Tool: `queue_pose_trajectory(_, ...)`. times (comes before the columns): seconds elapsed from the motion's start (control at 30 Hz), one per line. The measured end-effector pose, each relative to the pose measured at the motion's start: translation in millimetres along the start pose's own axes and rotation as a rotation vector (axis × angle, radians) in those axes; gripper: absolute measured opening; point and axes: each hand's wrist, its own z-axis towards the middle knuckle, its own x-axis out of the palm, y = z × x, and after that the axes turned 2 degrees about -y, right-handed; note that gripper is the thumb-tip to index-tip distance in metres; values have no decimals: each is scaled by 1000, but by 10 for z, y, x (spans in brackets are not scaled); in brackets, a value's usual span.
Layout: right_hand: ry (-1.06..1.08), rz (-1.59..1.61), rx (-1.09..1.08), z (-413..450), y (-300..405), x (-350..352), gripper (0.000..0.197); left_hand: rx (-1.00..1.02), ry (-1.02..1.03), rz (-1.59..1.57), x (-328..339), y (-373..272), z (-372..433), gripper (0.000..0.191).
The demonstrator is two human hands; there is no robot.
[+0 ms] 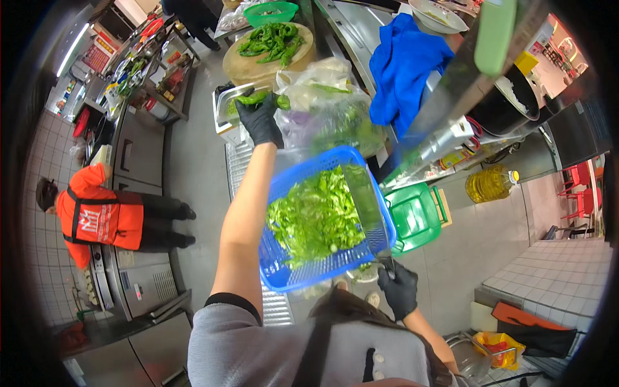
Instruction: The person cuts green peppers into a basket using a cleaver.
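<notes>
My left hand (pixel 259 118), in a black glove, grips a green pepper (pixel 254 98) above a clear plastic tub (pixel 223 102) with green bits in it. My right hand (pixel 399 293), also gloved in black, holds the handle of a cleaver (pixel 366 209). Its broad blade reaches over the right side of a blue plastic basket (pixel 285 278). Chopped green leafy vegetable (pixel 316 217) fills much of that basket. Beyond it lie clear plastic bags (pixel 338 113) of vegetables. Whole green peppers (pixel 278 41) are heaped on a round chopping block (pixel 234 65).
A blue cloth (pixel 406 67) hangs at the counter's right. A green lidded bin (pixel 413 217) and an oil jug (pixel 491 184) stand on the floor at right. Across the aisle at left, a co-worker in an orange shirt (pixel 101 208) faces another counter. A green bowl (pixel 271 13) sits behind the block.
</notes>
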Motion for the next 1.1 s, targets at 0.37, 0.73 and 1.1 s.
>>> queue_pose_trajectory(0.37,171,-9,-38,57,186,-216,28,-535,-326,222,-718,-568,-2306,26)
queue_pose_trajectory(0.73,222,-126,-218,-417,279,-606,30,-480,236,373,-626,-1370,-2766,25)
queue_pose_trajectory(1.1,282,-172,-236,-568,37,-716,28,-102,396,624,-638,-1368,-2894,48)
